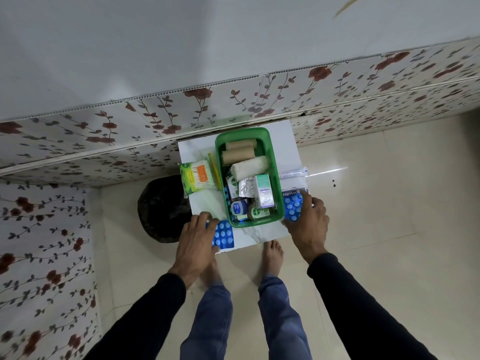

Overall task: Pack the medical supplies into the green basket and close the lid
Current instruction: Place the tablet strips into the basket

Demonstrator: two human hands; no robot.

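At seven o'clock of the green basket (270,178), the left hand (196,242) is laid with fingers loosely spread on a glossy blue blister strip (224,236); at four o'clock, the right hand (307,222) is curled around a second blue strip (293,207). The rectangular plastic basket is seen open on the white marble-patterned table (249,236), filled with beige bandage rolls (238,151), small cartons and jars.

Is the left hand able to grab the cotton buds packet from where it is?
Probably yes. The left hand rests on a blue pill strip at the table's near edge, and the cotton buds packet lies just beyond it, left of the green basket, with only bare tabletop between.
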